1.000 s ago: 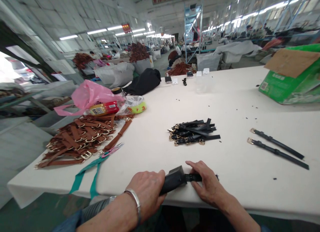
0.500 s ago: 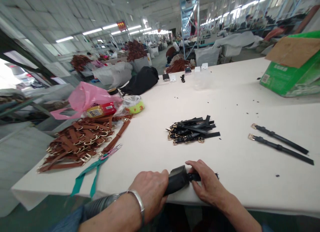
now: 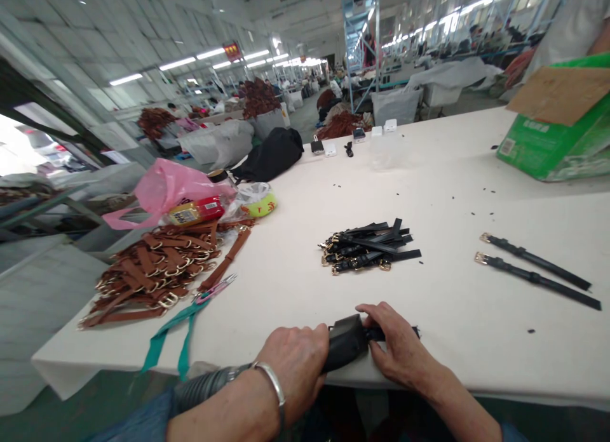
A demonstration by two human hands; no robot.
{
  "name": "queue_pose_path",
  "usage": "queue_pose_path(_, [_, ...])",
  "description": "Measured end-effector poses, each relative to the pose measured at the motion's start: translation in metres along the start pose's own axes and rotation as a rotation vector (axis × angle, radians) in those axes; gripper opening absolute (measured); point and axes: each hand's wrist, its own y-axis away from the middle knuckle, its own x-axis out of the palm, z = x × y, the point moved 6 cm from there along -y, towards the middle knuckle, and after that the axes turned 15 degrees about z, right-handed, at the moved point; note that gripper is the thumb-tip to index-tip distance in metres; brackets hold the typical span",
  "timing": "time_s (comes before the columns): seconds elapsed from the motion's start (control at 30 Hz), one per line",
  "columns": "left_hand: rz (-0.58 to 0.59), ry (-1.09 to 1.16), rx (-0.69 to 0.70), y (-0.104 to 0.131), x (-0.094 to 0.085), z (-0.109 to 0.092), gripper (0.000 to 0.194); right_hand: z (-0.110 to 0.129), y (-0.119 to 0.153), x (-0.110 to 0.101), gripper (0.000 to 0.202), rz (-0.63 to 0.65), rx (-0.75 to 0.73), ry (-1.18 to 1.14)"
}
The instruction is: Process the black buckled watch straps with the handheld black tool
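Note:
My left hand (image 3: pixel 298 359), with a silver bangle at its wrist, is wrapped round a black handheld tool (image 3: pixel 347 344). A grey corrugated hose (image 3: pixel 207 387) runs back from it under my forearm. The tool's wide end meets a short black strap (image 3: pixel 375 334) at the table's front edge. My right hand (image 3: pixel 398 347) pinches that strap between thumb and fingers, which hide most of it. Beyond my hands lies a pile of black buckled straps (image 3: pixel 372 246). Two more black straps (image 3: pixel 538 277) lie side by side to the right, their gold buckles facing left.
Brown buckled straps (image 3: pixel 157 264) are heaped at left, beside pink-handled scissors (image 3: pixel 216 289) with a teal ribbon (image 3: pixel 176 331). Behind them are a pink bag (image 3: pixel 166 185) and a black cloth bag (image 3: pixel 271 155). A green box (image 3: pixel 548 147) stands at far right on the white table (image 3: pixel 286 270).
The tool and my left hand have shifted slightly to the right, its end closer to my right hand. Both hands keep their grip. A pale shape has appeared behind the green box.

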Motion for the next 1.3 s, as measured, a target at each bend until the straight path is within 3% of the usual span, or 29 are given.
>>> queue_pose_path(0.13, [-0.026, 0.012, 0.023, -0.007, 0.002, 0.002, 0.023, -0.001, 0.001, 0.0, 0.062, -0.01, -0.004, 0.013])
queue_pose_path(0.33, [0.002, 0.024, -0.059, 0.013, 0.011, 0.031, 0.024, 0.003, 0.0, -0.002, 0.059, -0.003, 0.01, 0.003])
queue_pose_path(0.47, [0.064, 0.056, -0.043, 0.015, 0.019, 0.022, 0.023, 0.003, 0.0, -0.002, 0.057, 0.008, 0.026, 0.0])
queue_pose_path(0.63, [-0.02, 0.07, -0.002, -0.002, 0.014, 0.005, 0.024, 0.001, 0.0, -0.002, 0.057, 0.002, 0.018, 0.005])
queue_pose_path(0.9, [-0.005, 0.045, -0.079, 0.009, 0.016, 0.025, 0.023, 0.003, 0.001, -0.003, 0.057, 0.004, 0.037, -0.003])
queue_pose_path(1.13, [-0.027, 0.056, -0.023, 0.001, 0.014, 0.004, 0.024, 0.001, -0.001, -0.003, 0.055, -0.001, 0.044, 0.004])
queue_pose_path(1.3, [-0.06, 0.066, -0.041, -0.005, 0.008, 0.01, 0.025, 0.0, -0.001, -0.002, 0.053, 0.0, 0.061, 0.003])
